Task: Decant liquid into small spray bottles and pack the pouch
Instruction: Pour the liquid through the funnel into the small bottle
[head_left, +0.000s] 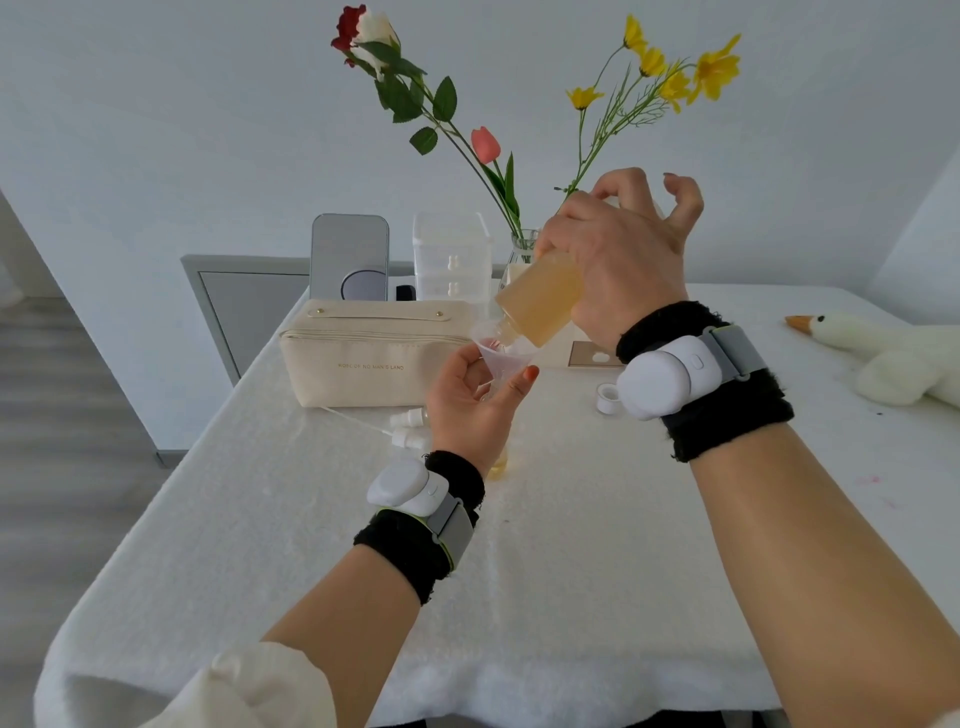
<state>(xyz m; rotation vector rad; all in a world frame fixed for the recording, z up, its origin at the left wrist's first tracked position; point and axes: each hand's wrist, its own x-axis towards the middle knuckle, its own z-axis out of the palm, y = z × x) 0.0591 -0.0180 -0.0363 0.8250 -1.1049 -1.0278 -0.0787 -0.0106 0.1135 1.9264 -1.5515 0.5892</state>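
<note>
Now the right hand (618, 260) is clenched round a clear plastic bottle (540, 296) of cloudy amber liquid, tipped steeply above the middle of the white-covered table (571, 571), its neck down inside a see-through funnel (498, 353). The left hand (467, 405) pinches that funnel between thumb and fingers, and beneath the palm a small bottle (500, 465) peeks out, only its base showing, pale yellow inside. Just left, two white spray heads (410, 427) lie loose before the cream zip pouch (363, 364), and a white cap (607, 397) sits by the right wrist.
</note>
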